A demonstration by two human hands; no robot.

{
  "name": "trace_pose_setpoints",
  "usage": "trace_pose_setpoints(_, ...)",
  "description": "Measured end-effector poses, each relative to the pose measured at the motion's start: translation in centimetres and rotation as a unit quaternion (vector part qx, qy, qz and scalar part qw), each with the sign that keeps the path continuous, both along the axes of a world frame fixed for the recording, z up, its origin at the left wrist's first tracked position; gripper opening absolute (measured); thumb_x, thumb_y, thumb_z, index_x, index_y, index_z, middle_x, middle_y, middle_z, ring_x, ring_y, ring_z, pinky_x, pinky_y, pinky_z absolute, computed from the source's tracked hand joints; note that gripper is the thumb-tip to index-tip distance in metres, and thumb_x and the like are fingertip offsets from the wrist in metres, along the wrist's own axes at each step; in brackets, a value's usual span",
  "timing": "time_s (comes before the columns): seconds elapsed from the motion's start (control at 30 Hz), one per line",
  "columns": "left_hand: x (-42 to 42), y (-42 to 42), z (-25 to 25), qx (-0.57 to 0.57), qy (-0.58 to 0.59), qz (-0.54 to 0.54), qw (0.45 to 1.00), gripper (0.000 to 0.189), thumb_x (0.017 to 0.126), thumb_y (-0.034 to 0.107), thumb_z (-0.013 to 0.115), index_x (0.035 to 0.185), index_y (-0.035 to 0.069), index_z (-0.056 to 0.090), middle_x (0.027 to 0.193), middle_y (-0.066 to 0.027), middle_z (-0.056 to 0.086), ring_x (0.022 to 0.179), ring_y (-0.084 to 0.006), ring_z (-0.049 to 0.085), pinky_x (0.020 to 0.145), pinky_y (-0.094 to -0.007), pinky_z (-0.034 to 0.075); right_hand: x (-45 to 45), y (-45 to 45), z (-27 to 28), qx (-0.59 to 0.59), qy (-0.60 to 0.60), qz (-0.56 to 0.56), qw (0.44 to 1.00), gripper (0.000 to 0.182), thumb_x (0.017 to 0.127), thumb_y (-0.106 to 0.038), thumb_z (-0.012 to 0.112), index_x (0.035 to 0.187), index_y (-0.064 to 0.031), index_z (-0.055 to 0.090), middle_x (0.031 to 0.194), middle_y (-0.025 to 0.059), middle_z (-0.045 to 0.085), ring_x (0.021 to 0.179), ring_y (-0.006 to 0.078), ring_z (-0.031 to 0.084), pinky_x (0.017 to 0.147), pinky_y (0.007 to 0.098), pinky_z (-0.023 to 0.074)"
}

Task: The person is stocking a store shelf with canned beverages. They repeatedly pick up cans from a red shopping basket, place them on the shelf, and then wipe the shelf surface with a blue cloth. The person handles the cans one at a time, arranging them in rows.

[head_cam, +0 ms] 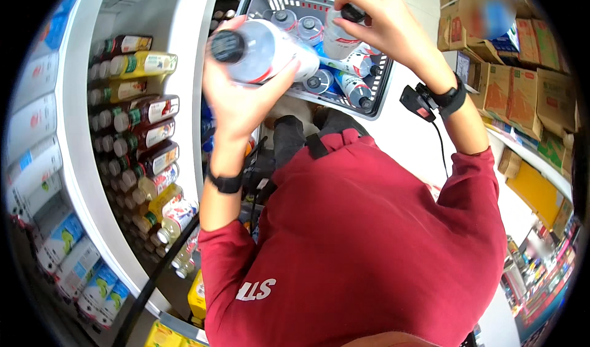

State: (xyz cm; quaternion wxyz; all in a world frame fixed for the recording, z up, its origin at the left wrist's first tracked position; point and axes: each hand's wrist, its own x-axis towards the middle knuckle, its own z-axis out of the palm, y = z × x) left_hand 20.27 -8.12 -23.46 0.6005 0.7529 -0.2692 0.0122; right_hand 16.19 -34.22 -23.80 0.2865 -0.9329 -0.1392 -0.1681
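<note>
My left hand [233,100] grips a large clear plastic bottle [258,47] with a black cap, tilted so the cap points up toward me; it is slightly blurred. Over the shopping basket [386,86], the fingers of my right hand [392,26] hold a second clear bottle [340,40] near its black cap. This bottle has a white label with red marks. Inside the basket are several similar bottles. Some stand upright, such as a clear bottle [309,28]; others lie tilted, like a bottle with a blue and white label [354,90]. The left-hand bottle hides part of the basket.
To my left a white shelf unit [192,93] holds rows of juice bottles [146,116]. Further left are several white cartons [34,112]. Cardboard boxes [511,91] stack up on the right, above a white shelf edge [530,158]. A dark cable [440,151] hangs from my right wrist.
</note>
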Motion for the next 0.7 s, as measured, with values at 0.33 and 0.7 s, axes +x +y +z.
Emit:
trace_pose_setpoints(0.33, 0.6, -6.1, -16.2, 0.17, -0.136, -0.179, 0.959, 0.059, 0.07, 0.018, 0.086, 0.122, 0.006, 0.061, 0.124, -0.0182, 0.064, 0.113, -0.0379, 0.063, 0.095, -0.0441, 0.052, -2.5, -3.6, -14.0, 0.042, 0.033, -0.12, 0.991, 0.027, 0.087, -0.016, 0.073, 0.106, -0.0058, 0.058, 0.105, 0.0136, 0.059, 0.091, 0.0353, 0.066, 0.077, 0.0418, 0.0558)
trace_pose_setpoints(0.7, 3.0, -2.7, -14.3, 0.275, -0.145, -0.13, 0.942, 0.06, 0.074, 0.027, 0.082, 0.122, 0.0, 0.06, 0.122, -0.024, 0.062, 0.113, -0.041, 0.059, 0.097, -0.0498, 0.048, 2.0, -3.1, -11.6, -0.045, 0.204, 0.063, 0.976, 0.044, 0.087, -0.013, 0.071, 0.126, -0.0007, 0.056, 0.121, 0.022, 0.062, 0.11, 0.0394, 0.062, 0.094, 0.0448, 0.0509)
